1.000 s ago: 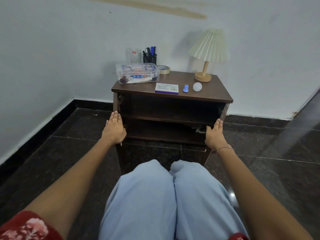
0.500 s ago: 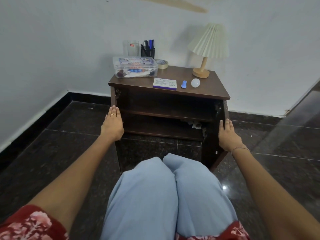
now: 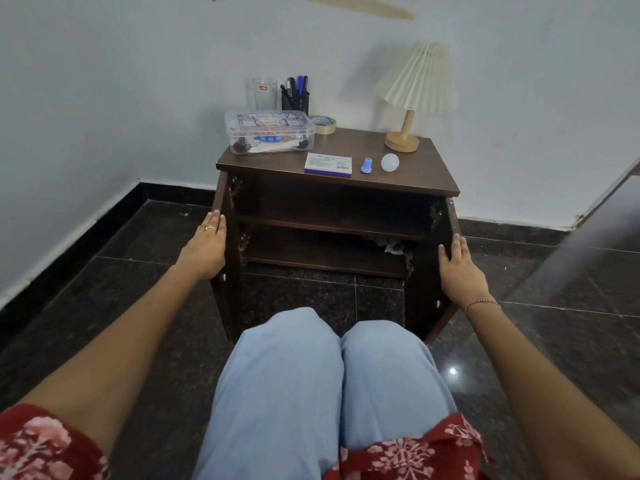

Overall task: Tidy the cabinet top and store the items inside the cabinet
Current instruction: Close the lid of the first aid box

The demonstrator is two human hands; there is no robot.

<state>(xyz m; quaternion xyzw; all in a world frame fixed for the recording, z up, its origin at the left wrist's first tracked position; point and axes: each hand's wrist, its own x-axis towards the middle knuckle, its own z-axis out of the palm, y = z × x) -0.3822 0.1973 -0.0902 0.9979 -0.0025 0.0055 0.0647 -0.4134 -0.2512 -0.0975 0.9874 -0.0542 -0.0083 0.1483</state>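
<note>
Hands (image 3: 204, 245) (image 3: 459, 271) flat on 2 doors (image 3: 231, 271) (image 3: 420, 292)

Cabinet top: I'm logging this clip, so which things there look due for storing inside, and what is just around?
Part of the job:
plastic box
glass
pen holder
tape roll
flat carton
blue cap
white bulb
cabinet doors, held open by left hand and right hand

Probably stays or lying about:
lamp
crumpled scrap on lower shelf

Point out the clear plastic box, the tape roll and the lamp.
clear plastic box (image 3: 270, 135), head view, its lid
tape roll (image 3: 323, 124), head view, its top face
lamp (image 3: 417, 77), head view, its pleated shade
</note>
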